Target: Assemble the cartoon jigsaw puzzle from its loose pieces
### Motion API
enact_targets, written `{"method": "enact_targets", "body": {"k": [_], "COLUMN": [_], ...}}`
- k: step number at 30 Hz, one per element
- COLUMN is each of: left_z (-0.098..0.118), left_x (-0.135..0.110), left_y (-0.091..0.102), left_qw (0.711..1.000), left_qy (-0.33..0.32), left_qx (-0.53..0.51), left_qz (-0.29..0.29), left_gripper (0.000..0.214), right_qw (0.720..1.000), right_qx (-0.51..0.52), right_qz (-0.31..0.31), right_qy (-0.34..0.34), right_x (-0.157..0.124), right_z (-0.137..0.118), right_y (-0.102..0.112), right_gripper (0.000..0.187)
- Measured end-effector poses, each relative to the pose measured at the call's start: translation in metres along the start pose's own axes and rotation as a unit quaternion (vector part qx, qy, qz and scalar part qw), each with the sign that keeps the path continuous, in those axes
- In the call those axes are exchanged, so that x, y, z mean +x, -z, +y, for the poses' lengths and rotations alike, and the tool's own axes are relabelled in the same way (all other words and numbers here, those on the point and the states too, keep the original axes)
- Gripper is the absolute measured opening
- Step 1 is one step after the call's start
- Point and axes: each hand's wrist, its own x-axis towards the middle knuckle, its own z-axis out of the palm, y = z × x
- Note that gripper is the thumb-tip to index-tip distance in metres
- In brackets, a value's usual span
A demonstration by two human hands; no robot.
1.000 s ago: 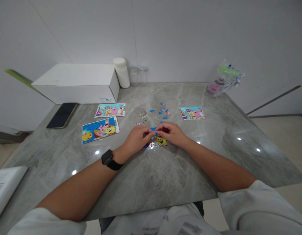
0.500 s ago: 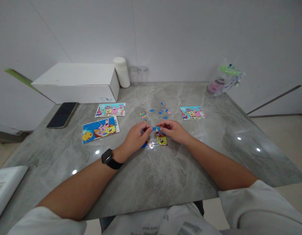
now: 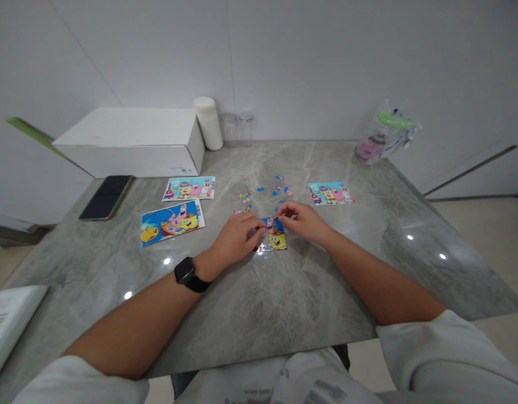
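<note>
A partly assembled jigsaw puzzle (image 3: 277,241) with a yellow cartoon face lies flat on the grey marble table. My left hand (image 3: 240,234), with a black watch on its wrist, covers the puzzle's left part. Its fingers are closed over the upper edge, thumb near the forefinger. At the top right corner, my right hand (image 3: 301,221) pinches the puzzle's edge with thumb and forefinger; whether a separate piece is between them is hidden. Loose blue puzzle pieces (image 3: 274,193) and yellow puzzle pieces (image 3: 247,197) lie scattered just beyond my hands.
Left of the puzzle lie a blue picture card (image 3: 172,223) and a light picture card (image 3: 189,188); another card (image 3: 331,193) lies right. A phone (image 3: 106,197), white box (image 3: 128,143), white bottle (image 3: 208,124), glass jars (image 3: 245,130) and bagged cup (image 3: 383,137) stand farther out.
My hands have moved apart from their meeting point at the puzzle's top edge. The left has come down over the puzzle; the right has shifted slightly right, uncovering the blue upper right corner.
</note>
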Motion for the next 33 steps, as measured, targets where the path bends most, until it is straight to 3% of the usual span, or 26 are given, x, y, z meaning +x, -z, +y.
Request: {"method": "enact_targets", "body": {"k": [5,12,33], "left_z": [0.003,0.004,0.003], "left_x": [-0.003,-0.004,-0.003], "left_y": [0.000,0.001,0.000], "left_qw": [0.995,0.988,0.987], "left_qy": [-0.062,-0.088,-0.083], "left_qx": [0.045,0.067,0.072], "left_qz": [-0.069,-0.108,-0.117], "left_gripper": [0.025,0.025,0.023], "right_qw": [0.997,0.995,0.970], "right_qx": [-0.074,-0.079,-0.240], "right_qz": [-0.010,-0.053,-0.021], "right_qy": [0.019,-0.002,0.031], "right_x": [0.001,0.000,-0.003], "right_z": [-0.005,0.004,-0.005], "right_y": [0.009,-0.001,-0.008], "right_gripper": [0.012,0.012,0.009]}}
